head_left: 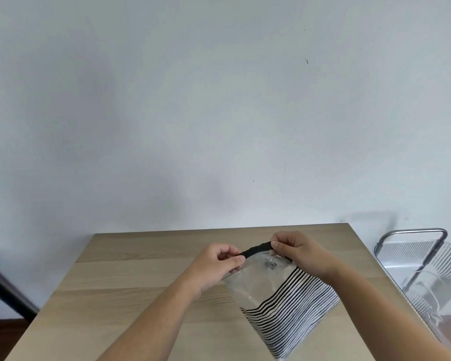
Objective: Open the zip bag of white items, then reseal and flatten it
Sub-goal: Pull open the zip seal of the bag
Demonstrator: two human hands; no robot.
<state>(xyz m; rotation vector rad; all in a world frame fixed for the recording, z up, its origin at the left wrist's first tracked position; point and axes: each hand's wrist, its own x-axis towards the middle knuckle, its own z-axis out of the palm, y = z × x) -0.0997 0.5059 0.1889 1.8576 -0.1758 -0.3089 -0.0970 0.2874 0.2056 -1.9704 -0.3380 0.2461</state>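
Head view. A person holds a clear zip bag tilted above the light wooden surface, at about 5 o'clock from the centre of the view. The bag's lower part is printed with black and white stripes; its upper part is transparent, and the white items inside cannot be told apart. A black zip strip runs along the top edge, at the bag's 12 o'clock.

The left hand is pinched on the strip's left end, thumb against forefinger; the right hand is pinched on its right end, fingers curled closed around it. Both grasps are on the same strip, near each other.

Stage, as a judgement: the work is at the closure. Whether the strip is sealed, parting or being pressed shut cannot be told, because the two lips are not seen apart. If the seal is intact, opening, resealing and flattening all remain. If it is being closed, only flattening on the surface remains. The bag is not lying flat, so that last step is not yet done.

At 3 o'clock, beside the surface, stands a clear chair with a metal frame. A plain wall fills the upper view.
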